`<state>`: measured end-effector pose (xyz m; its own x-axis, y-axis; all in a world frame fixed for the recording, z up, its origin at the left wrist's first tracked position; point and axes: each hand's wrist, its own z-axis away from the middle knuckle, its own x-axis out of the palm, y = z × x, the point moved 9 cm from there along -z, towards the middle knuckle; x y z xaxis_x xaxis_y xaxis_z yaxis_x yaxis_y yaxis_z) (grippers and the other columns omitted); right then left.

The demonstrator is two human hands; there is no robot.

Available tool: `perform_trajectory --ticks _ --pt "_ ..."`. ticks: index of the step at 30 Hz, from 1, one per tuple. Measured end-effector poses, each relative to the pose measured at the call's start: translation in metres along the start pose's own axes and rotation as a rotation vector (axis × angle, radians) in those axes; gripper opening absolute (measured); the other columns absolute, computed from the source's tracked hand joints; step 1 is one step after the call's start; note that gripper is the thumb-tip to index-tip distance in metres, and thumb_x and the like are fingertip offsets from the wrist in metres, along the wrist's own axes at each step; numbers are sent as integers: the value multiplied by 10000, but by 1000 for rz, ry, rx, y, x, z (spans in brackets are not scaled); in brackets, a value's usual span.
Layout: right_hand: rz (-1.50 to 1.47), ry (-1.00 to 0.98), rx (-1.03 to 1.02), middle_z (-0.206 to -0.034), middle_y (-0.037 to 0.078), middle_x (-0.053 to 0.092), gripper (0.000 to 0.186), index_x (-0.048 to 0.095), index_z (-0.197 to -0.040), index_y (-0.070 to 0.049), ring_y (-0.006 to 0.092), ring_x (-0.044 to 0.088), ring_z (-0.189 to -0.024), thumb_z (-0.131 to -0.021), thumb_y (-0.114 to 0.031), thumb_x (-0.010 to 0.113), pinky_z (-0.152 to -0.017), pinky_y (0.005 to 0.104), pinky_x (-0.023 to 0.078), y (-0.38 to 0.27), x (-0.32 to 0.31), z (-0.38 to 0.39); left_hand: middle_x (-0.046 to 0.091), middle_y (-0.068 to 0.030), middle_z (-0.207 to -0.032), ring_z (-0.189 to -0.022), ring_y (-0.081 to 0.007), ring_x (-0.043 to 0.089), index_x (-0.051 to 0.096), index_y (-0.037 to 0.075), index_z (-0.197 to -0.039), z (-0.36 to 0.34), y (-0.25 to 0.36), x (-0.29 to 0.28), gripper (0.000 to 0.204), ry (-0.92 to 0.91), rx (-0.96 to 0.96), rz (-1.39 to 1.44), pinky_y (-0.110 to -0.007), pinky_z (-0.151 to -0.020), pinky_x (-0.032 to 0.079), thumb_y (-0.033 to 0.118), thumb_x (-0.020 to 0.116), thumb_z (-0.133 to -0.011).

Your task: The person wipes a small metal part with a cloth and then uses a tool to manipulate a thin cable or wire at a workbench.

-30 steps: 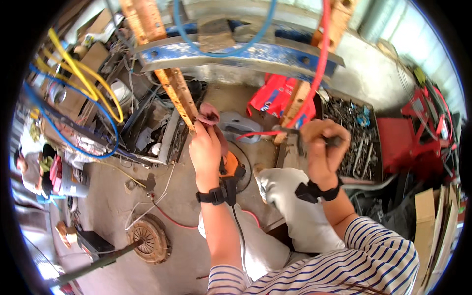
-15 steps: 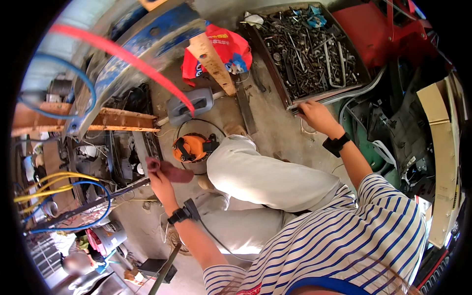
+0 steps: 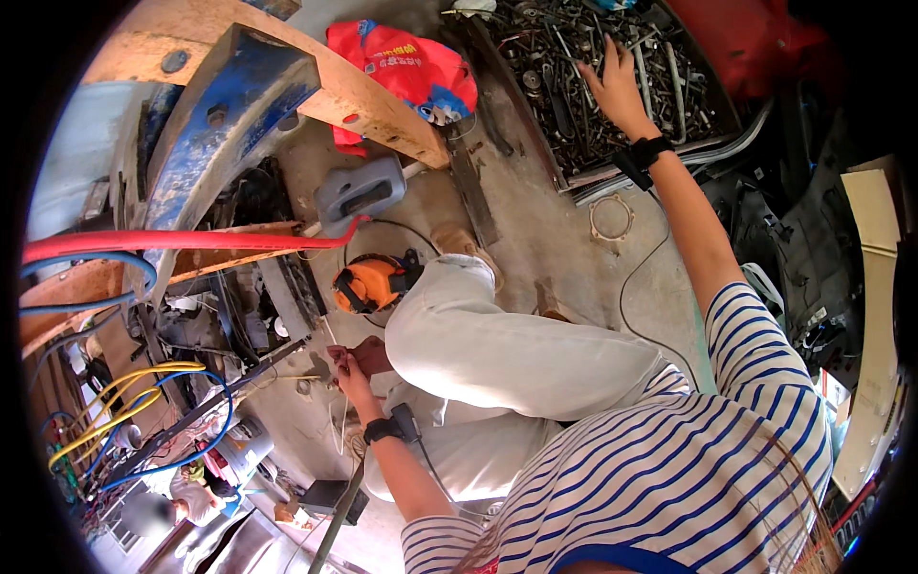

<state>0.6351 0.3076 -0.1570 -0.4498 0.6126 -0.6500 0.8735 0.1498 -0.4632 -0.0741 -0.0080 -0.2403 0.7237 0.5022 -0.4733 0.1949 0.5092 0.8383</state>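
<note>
My right hand (image 3: pixel 620 96) reaches over a shallow metal tray (image 3: pixel 516 107) heaped with bolts, wrenches and other loose metal parts (image 3: pixel 545 62). Its fingers are apart, and nothing shows between them; whether the fingertips touch the parts, I cannot tell. Low beside my leg, my left hand (image 3: pixel 354 377) is closed on a dark reddish cloth (image 3: pixel 376 354), which could be a glove. Part of that cloth is hidden behind my fingers and my knee. Just beyond it on the floor lies an orange round tool (image 3: pixel 368 284) with black parts.
A red hose (image 3: pixel 191 241) crosses at the left near a blue-painted metal beam (image 3: pixel 225 124). A grey plastic piece (image 3: pixel 360 193) and a red bag (image 3: pixel 411 72) lie ahead. A metal ring (image 3: pixel 612 218) is on the floor by the tray. Cardboard (image 3: pixel 868 335) stands right.
My right hand has moved from the tray's near corner to over the metal parts, its fingers spreading. My left hand has come down and right, toward my leg, with the cloth. The view has shifted.
</note>
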Motion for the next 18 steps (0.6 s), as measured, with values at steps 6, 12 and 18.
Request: perform_trajectory --ticks 6,12,18 --pt "-61 -103 -60 -1204 219 414 412 435 -1258 -54 407 499 -989 -873 -146 551 -812 429 468 -2 17 9 583 -102 -1128 -996 -152 551 539 -41 -1133 31 38 44 326 -101 29 -33 -257 -852 432 178 558 -892" --pt "-105 -817 37 -1049 228 538 349 520 -1131 8 406 511 -1000 -788 -58 527 -812 470 447 34 174 102 596 -126 -1115 -982 -186 562 553 -31 -1112 44 30 18 328 -87 -15 -205 -281 -853 431 204 561 -884" --pt "160 -1099 -550 -1310 163 456 409 500 -1242 -54 315 447 -1189 -861 -187 431 -982 406 384 82 283 172 627 -158 -996 -935 -214 593 526 -4 -1192 68 17 7 444 -97 -143 -388 -314 -830 440 297 569 -869"
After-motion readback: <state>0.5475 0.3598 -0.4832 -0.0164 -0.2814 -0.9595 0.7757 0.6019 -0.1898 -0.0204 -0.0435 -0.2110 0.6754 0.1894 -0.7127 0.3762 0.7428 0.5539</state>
